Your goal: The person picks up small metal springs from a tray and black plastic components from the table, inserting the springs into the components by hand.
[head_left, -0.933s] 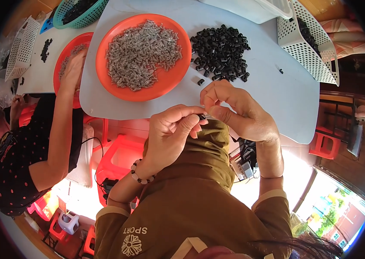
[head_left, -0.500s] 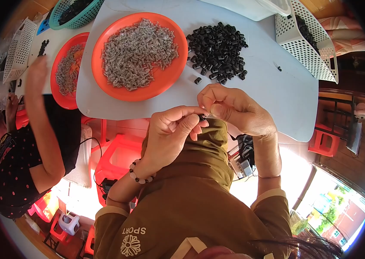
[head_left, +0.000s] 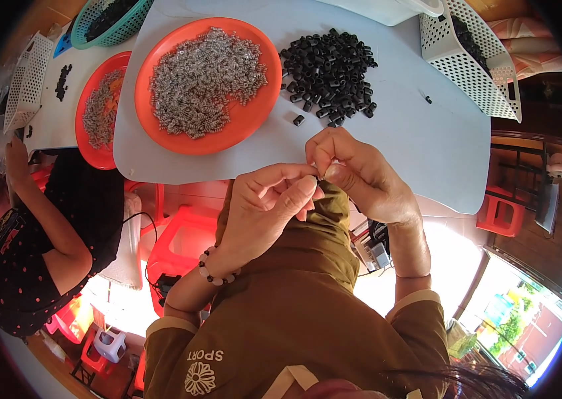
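My left hand (head_left: 274, 199) is closed in a pinch on a small black plastic piece, of which only a dark speck shows past the thumb. Fingertip to fingertip with it, my right hand (head_left: 364, 176) pinches something tiny that the fingers cover. Both hands meet above my lap, just off the near edge of the table (head_left: 421, 153). Beyond them a red-orange plate (head_left: 142, 106) holds a heap of small metal springs (head_left: 204, 83). To its right lies a pile of black plastic pieces (head_left: 327, 73), with one loose black piece (head_left: 299, 120) nearer me.
A white perforated basket (head_left: 474, 60) with black parts stands at the right. To the left are another red plate (head_left: 83, 133) of springs and a green basket (head_left: 111, 23). A co-worker in dotted black (head_left: 35, 259) sits there. Red stools (head_left: 174, 246) stand below the table.
My fingertips have drawn closer together, and the black piece is now more hidden. The co-worker's arm has pulled back from the table toward the left.
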A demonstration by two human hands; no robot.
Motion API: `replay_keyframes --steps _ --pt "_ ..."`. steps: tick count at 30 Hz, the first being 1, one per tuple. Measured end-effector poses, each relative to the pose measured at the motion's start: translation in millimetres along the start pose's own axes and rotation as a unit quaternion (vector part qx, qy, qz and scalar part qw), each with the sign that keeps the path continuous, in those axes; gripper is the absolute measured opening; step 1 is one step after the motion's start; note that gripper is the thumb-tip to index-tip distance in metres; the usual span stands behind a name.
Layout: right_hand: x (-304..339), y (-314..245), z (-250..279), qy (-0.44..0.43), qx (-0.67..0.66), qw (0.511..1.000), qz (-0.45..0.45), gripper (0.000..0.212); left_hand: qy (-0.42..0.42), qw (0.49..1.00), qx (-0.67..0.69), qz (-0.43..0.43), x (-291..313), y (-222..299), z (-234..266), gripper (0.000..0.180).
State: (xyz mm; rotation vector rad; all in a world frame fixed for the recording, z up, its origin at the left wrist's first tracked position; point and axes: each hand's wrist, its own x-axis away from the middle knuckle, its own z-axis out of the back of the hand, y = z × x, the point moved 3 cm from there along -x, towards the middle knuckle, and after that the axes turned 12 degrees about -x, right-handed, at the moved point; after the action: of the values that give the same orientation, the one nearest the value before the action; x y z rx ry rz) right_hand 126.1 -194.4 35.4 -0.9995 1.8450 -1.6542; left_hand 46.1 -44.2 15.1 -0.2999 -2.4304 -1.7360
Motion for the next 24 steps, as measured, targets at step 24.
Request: replay_keyframes --steps 24 --pt "22.5 5.1 10.6 0.165 -0.007 0.979 0.122 0.010 -0.045 0.998 0.052 0.002 -15.7 -16.0 -20.8 0.024"
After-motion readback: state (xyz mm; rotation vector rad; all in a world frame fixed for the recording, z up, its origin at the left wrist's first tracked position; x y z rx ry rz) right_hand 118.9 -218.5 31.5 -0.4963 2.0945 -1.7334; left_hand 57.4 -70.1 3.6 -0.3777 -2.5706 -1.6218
